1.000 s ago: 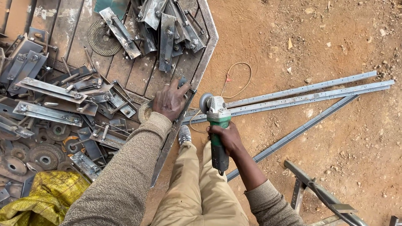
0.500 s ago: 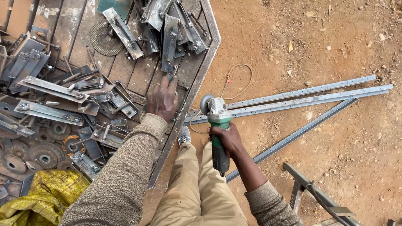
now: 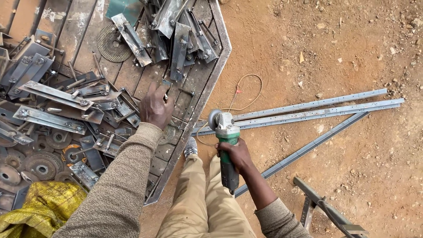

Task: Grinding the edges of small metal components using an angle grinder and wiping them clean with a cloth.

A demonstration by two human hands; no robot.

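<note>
The angle grinder (image 3: pixel 225 143) hangs over the dirt beside the tray rim (image 3: pixel 200 103), body clamped in the right hand (image 3: pixel 235 154), disc pointing away for safety. The left hand (image 3: pixel 155 106), fingers spread, reaches among metal brackets (image 3: pixel 57 94); whether it grips one is unclear.

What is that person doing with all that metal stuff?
The person stands on bare dirt beside a metal tray piled with scrap brackets and worn grinding discs. The left hand reaches into the pile, fingers on a small metal piece. The right hand grips a green angle grinder, its disc end held low over the ground. Long metal bars lie on the dirt nearby.
</note>
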